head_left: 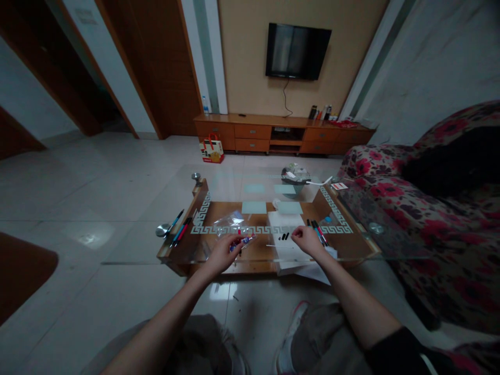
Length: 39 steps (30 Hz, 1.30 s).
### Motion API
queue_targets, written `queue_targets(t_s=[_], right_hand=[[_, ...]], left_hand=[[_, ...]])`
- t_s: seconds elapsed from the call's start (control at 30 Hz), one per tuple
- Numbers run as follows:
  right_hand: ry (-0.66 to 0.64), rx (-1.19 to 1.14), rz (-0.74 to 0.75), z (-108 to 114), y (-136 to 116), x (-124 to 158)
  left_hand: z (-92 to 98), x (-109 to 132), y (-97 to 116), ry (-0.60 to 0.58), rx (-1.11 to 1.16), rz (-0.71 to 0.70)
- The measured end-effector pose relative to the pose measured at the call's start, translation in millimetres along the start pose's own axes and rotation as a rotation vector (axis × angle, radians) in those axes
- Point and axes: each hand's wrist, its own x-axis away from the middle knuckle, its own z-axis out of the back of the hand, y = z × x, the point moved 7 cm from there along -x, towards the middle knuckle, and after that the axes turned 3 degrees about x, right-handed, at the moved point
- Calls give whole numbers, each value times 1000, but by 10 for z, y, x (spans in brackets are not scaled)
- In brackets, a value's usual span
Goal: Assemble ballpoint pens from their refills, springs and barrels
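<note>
My left hand (224, 251) is curled around a small bundle of red and blue pens (242, 240) at the near edge of the glass coffee table (156, 208), next to a crumpled clear plastic bag (230, 222). My right hand (307, 238) rests on a white sheet of paper (287, 250), fingers bent together in a pinch; what they hold is too small to make out. Two small black caps (285, 236) lie on the paper just left of that hand. Several pens (318, 232) lie right of it.
More pens (177, 226) lie on the table's left side. A glass bowl with wrappers (294, 177) stands at the far end. A floral sofa (429, 208) runs along the right. A wooden TV cabinet (281, 133) and a wall-mounted TV (297, 51) stand beyond. Tiled floor lies left.
</note>
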Motion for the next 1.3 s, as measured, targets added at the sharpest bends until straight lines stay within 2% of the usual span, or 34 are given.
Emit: queue_targets(t_s=[0.13,0.47,0.8,0.97,1.1,1.3], right_hand=[[12,8,18,6,16,-20],[77,39,-2,219,-62,26],[83,188,20,432,-131,162],[62,229,26,439,-188,227],[-9,272,36,381,-293,325],[-113,265,53,285,-401,465]], left_hand=[[-68,-29,-12,-18,-80,-46],[-183,-47,-51,-46,-197,-102],[48,70,-1,-47,-181,-90],[42,160,165,-106,-213,-103],[-10,218,305,-77,-234,-138],[-69,267,232,21,-282,-120]])
